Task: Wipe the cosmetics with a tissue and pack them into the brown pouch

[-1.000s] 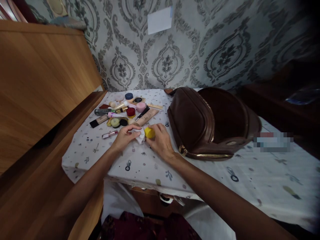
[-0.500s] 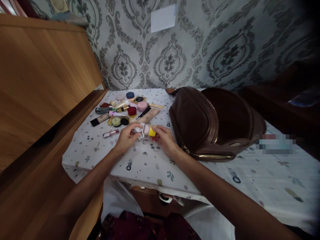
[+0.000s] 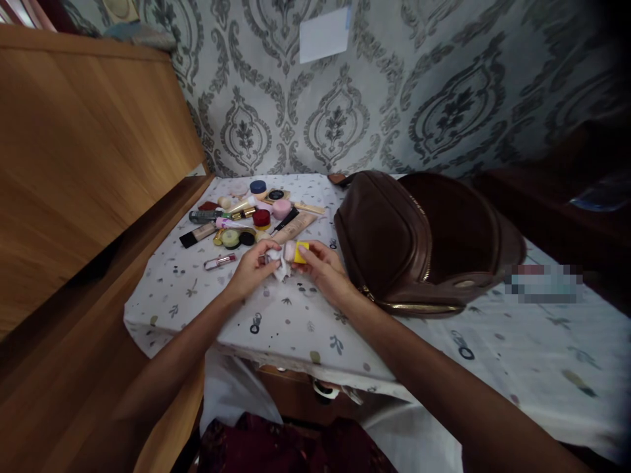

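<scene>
- Jar between both hands, long axis left to right, yellow end right
- Clasped in right hand; white cloth pinched in left hand, just beside

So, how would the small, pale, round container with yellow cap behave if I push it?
The pale, yellow-capped container might roll if laid down, since it looks cylindrical. It is probably light, being small in the right hand.
</scene>
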### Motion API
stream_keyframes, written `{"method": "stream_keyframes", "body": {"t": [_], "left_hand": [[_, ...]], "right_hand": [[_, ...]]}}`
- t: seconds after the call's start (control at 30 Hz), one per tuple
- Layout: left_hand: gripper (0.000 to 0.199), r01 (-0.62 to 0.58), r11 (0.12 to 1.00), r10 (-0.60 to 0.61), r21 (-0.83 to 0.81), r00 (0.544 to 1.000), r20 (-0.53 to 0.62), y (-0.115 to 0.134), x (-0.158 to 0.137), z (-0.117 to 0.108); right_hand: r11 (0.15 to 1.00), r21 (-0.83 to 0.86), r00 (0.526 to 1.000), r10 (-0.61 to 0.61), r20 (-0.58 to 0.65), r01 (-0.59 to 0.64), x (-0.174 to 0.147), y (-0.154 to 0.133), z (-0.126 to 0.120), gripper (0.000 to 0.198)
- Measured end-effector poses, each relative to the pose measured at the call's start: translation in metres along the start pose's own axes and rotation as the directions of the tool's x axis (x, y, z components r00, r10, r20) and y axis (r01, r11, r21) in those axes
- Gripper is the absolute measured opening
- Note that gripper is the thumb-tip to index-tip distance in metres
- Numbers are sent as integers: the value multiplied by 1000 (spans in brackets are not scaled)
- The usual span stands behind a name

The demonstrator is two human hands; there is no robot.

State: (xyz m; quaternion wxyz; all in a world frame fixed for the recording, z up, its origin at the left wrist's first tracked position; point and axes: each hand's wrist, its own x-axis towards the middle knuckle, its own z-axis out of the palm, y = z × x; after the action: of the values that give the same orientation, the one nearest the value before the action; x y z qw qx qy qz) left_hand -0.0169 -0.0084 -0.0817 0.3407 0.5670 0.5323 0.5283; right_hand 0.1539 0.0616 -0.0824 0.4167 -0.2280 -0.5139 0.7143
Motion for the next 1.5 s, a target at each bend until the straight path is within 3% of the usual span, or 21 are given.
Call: {"method": "stream_keyframes", "body": {"t": [0.1,0.2,0.43,0.57,0.67,0.77,1.03,1.13,1.27,1.5], "left_hand": [[36,10,1000,-10,-15,1000,0,-1,1,1],[38,0,998,0,-62,1000,2,-2,1,2],[39,14,998,-12,-60,999,37,4,0,4],[35,-41,998,40,-50,999,-29,5,-1,6],[31,-58,998,58,-2,998,-32,4,-1,5],[28,-61,998,61,27,998,-30,4,-1,1],[38,-87,996,85,-34,995,-56,4,2,-1],[39,-56,997,53,-47,996,-78,1,2,0],[40,-15,999,13,-36,997,-71,-1,4,-1],[38,-45,998,43,-53,998,-49,-2,4,2]], "right_hand": [[974,-196,989,-127,-73,111,2,4,0,44],[942,-287,973,-207,-97,172,3,7,0,53],[920,-363,966,-212,-147,147,5,8,-5,49],[826,-548,935,-285,-209,130,6,9,-9,41],[743,-655,943,-302,-138,142,5,11,-9,37],[757,-631,961,-270,-62,172,4,10,-8,40],[941,-300,987,-131,96,154,1,3,-4,47],[942,-317,993,-91,76,111,-1,4,-2,50],[927,-353,991,-131,2,123,2,8,-4,58],[876,-466,984,-169,-60,122,7,13,-10,40]]}}
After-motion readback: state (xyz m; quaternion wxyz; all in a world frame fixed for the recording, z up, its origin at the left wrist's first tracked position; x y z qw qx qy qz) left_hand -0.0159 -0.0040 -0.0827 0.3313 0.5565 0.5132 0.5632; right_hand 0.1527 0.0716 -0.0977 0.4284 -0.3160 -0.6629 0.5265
